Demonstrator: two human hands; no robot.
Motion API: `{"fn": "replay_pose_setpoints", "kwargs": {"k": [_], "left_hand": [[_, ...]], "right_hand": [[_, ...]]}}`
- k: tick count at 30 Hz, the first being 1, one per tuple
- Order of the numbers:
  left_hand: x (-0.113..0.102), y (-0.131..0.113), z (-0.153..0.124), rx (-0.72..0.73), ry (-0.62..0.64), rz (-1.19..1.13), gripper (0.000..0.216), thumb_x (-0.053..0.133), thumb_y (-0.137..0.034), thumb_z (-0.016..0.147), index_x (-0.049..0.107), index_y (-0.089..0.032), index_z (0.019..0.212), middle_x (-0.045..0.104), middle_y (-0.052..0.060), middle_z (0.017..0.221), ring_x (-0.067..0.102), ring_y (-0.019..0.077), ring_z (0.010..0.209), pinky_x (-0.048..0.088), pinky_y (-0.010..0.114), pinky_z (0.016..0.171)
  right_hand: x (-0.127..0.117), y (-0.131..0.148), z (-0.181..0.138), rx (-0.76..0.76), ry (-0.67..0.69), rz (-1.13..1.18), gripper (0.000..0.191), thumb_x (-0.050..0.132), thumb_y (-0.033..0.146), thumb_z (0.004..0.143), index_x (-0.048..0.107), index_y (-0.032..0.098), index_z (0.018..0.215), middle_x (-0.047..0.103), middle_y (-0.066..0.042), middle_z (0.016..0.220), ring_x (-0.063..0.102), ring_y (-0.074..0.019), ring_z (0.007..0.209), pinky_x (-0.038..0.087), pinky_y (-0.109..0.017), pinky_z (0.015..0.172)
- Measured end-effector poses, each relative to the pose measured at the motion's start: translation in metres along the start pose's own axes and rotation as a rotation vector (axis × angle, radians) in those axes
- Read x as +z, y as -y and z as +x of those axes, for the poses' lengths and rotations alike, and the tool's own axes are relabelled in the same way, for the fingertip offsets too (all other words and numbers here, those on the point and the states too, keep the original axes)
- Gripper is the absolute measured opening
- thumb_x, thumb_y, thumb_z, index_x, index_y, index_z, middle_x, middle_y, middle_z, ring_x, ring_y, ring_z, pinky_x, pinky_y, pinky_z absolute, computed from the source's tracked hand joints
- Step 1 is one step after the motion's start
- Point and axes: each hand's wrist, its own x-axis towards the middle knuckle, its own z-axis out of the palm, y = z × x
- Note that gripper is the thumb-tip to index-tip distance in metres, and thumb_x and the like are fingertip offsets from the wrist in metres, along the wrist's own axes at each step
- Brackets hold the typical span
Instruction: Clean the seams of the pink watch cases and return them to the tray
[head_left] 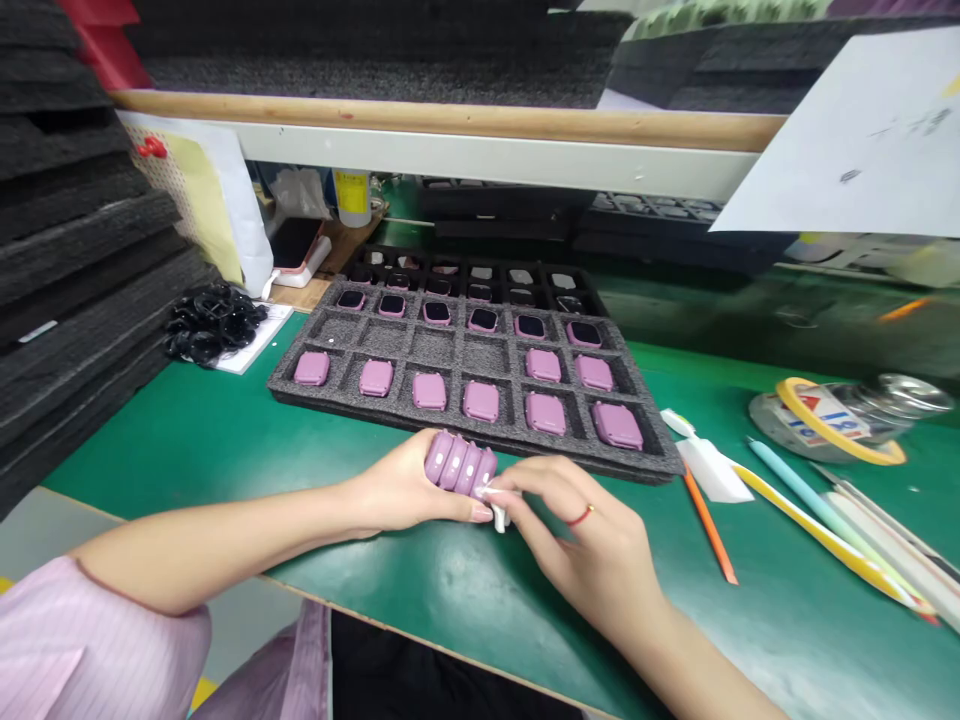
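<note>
My left hand (409, 490) grips a row of several purple watch cases (459, 464) stacked side by side, just above the green mat. The fingers of my right hand (577, 540) pinch at the right end of that stack, where a small white piece (500, 517) shows. A red ring sits on one right finger. Just beyond the hands lies a grey foam tray (465, 352) with purple watch cases in its near row and dark-screened ones in its far row.
Black foam sheets are stacked at the left (67, 260). A pile of black rings (214, 320) lies by them. At the right lie an orange pencil (709, 525), pens (817, 520), a white scrap and a tape roll (840, 420). A second black tray (465, 272) sits behind.
</note>
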Motion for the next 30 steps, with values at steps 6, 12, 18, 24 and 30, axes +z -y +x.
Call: {"fn": "replay_pose_setpoints", "kwargs": {"k": [6,12,18,24,30], "left_hand": [[0.001,-0.002,0.000,0.019,0.012,0.029,0.033,0.087,-0.022,0.065,0.055,-0.016,0.072,0.054,-0.006,0.068,0.049,0.0086,0.065,0.041,0.022,0.064],[0.002,-0.006,0.000,-0.033,0.004,-0.005,0.033,0.087,-0.024,0.065,0.057,-0.015,0.077,0.058,-0.004,0.072,0.053,0.0101,0.068,0.043,0.025,0.068],[0.002,-0.005,-0.002,-0.008,-0.013,0.040,0.037,0.087,-0.028,0.066,0.053,-0.016,0.071,0.051,-0.006,0.068,0.045,0.0083,0.066,0.037,0.023,0.063],[0.003,-0.003,-0.002,-0.073,-0.098,0.052,0.040,0.088,-0.022,0.064,0.055,-0.016,0.085,0.055,-0.005,0.077,0.049,0.0100,0.072,0.042,0.026,0.070],[0.003,0.003,-0.003,-0.065,-0.148,0.087,0.051,0.091,-0.023,0.058,0.053,-0.017,0.093,0.057,-0.004,0.085,0.053,0.0132,0.079,0.045,0.030,0.078]], "right_hand": [[0.001,0.002,-0.002,-0.007,0.015,0.007,0.017,0.065,0.008,0.089,0.063,0.021,0.099,0.070,-0.003,0.084,0.068,-0.0150,0.077,0.058,-0.026,0.070],[0.000,0.001,-0.002,0.073,0.000,0.028,0.012,0.065,0.009,0.090,0.064,0.021,0.094,0.069,-0.003,0.082,0.067,-0.0146,0.074,0.057,-0.026,0.069],[0.002,0.008,-0.006,0.419,0.084,0.244,0.008,0.067,0.023,0.089,0.065,0.020,0.082,0.068,-0.002,0.073,0.065,-0.0142,0.066,0.055,-0.025,0.062],[0.010,0.007,0.000,0.654,0.131,0.449,0.023,0.065,0.035,0.087,0.053,0.021,0.074,0.064,-0.002,0.066,0.066,-0.0148,0.061,0.057,-0.025,0.057],[0.011,0.011,0.001,0.675,0.134,0.486,0.022,0.064,0.031,0.083,0.049,0.022,0.070,0.061,0.000,0.064,0.064,-0.0135,0.058,0.055,-0.024,0.056]]}}
